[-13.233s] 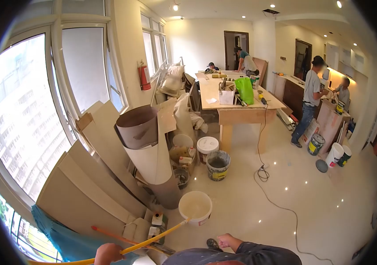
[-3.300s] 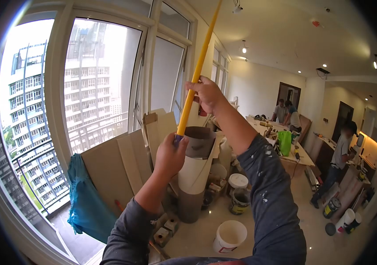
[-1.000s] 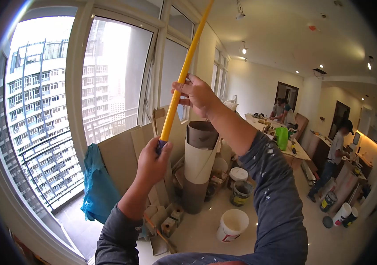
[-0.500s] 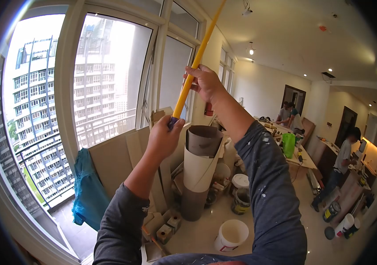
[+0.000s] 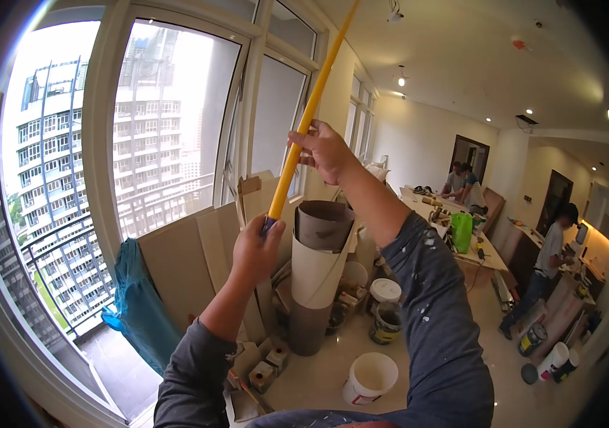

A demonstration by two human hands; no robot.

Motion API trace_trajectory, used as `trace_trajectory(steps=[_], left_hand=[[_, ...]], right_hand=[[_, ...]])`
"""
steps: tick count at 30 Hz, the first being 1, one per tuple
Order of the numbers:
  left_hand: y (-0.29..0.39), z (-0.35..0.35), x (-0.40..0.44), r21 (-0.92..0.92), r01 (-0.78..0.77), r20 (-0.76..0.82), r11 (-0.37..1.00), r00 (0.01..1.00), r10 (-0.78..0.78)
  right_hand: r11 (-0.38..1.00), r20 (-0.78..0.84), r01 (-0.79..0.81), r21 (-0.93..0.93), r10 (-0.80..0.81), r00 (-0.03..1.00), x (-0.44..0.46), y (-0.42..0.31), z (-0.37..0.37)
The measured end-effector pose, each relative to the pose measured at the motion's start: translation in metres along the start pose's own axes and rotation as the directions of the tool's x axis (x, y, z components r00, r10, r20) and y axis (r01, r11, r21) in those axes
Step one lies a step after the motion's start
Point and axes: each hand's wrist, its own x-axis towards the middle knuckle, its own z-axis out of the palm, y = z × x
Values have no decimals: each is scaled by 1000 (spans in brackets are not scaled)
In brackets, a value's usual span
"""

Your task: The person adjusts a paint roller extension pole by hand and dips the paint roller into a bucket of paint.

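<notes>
A long yellow pole (image 5: 309, 114) slants up and to the right, its upper end out of view past the top edge. My left hand (image 5: 255, 250) is wrapped round its dark blue lower end. Higher up, my right hand (image 5: 324, 152) holds the shaft between thumb and fingers. Behind my hands stands a tall roll of brown and white sheet material (image 5: 314, 274). On the floor below them is a white bucket (image 5: 371, 379).
Board panels (image 5: 176, 257) and a blue cloth (image 5: 140, 299) lean by the windows at left. Buckets stand beyond the roll. A long worktable (image 5: 486, 250) holds a green bag (image 5: 461, 232). Two people are behind it; another person (image 5: 548, 250) stands at right.
The pole was low over the white bucket in the oldest frame; now both hands hold it raised. Over the last second, the hands and pole shifted slightly as the view moved.
</notes>
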Motion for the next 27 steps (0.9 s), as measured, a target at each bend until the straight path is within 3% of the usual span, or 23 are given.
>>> trace_trajectory(steps=[8, 11, 18, 23, 27], left_hand=[[4, -63, -84, -26, -35, -9, 999, 999, 34], [7, -91, -114, -52, 32, 19, 998, 999, -31], [22, -161, -187, -154, 118, 5, 981, 993, -118], [32, -207, -231, -197, 101, -9, 975, 994, -104], [54, -242, -260, -230, 176, 55, 957, 984, -167]], right_hand=[[993, 100, -22, -120, 34, 994, -69, -16, 61], [986, 138, -10, -165, 33, 990, -98, -28, 91], [984, 322, 76, -161, -20, 947, -154, -49, 161], [985, 371, 33, -169, 33, 928, -199, -80, 208], [995, 439, 3, -105, 43, 898, -226, -96, 233]])
